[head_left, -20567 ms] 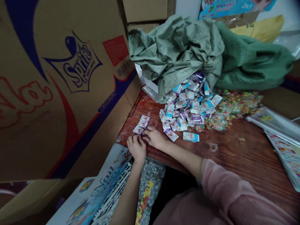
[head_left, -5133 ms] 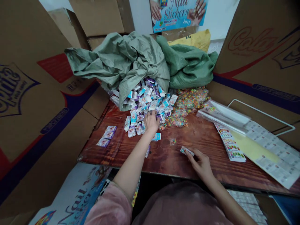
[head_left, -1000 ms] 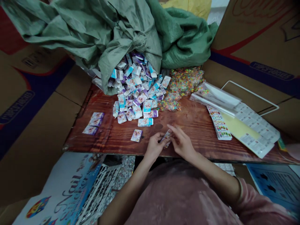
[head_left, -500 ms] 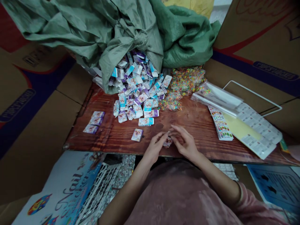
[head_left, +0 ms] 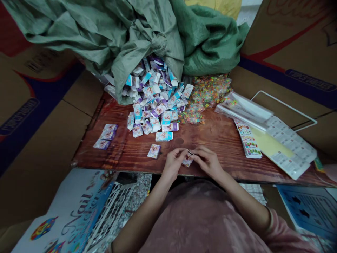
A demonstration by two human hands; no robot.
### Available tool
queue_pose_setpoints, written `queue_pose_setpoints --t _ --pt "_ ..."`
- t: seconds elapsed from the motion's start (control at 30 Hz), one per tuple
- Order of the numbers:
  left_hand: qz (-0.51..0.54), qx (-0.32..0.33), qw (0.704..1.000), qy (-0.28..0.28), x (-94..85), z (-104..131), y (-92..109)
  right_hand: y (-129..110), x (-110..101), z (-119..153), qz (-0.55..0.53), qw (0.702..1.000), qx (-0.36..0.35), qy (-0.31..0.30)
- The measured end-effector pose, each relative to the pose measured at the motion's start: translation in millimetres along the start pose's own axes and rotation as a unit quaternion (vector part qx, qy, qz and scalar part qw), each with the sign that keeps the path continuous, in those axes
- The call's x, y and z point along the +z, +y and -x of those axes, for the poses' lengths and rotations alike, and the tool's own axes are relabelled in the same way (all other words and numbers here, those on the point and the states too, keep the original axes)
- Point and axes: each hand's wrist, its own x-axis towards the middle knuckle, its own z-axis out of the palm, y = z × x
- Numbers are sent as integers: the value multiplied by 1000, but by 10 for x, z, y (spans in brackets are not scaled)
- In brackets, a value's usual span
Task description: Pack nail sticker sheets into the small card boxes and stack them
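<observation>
Near the front edge of the table, my left hand point(head_left: 173, 162) and my right hand point(head_left: 208, 162) meet over a small printed cardboard box point(head_left: 187, 161). Fingers of both hands pinch at its upper end, which they partly cover. Just left of my hands lies another small box point(head_left: 153, 151), flat and separate. Farther left a few closed boxes point(head_left: 109, 132) sit side by side in a group. A heap of small white, purple and blue boxes point(head_left: 155, 102) spills out beyond my hands.
A green sack point(head_left: 147, 38) hangs over the heap. Little clear bags of colourful pieces point(head_left: 207, 93) lie beside it. On the right are sticker sheets point(head_left: 247, 140), clear plastic sleeves point(head_left: 247, 109) and a white wire frame point(head_left: 286, 107). Large cartons point(head_left: 286, 84) flank the table.
My right hand's fingers, raised and spread before, have come down and closed on the top of the box. My left hand stays at the box's left side.
</observation>
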Motion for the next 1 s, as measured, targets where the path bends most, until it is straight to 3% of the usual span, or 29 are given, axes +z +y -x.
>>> queue_pose_setpoints --t 0.1,0.23,0.37,0.67,0.87,1.0 --pt "6 -3 1000 -13 -25 12 -3 -12 8 -1 -26 999 15 20" --pt "-8 -1 999 -51 -49 26 6 55 49 -36 -103 987 107 58" --pt "-13 1 998 -67 -62 22 -6 78 30 -55 -155 972 167 51" --pt "28 -27 998 -47 -70 22 -3 44 -39 10 -51 997 41 -49" --pt "40 -20 998 -45 -66 61 -17 55 120 81 -37 999 21 -9" --pt "-54 54 995 -71 -50 172 41 80 146 70 -57 998 39 -1"
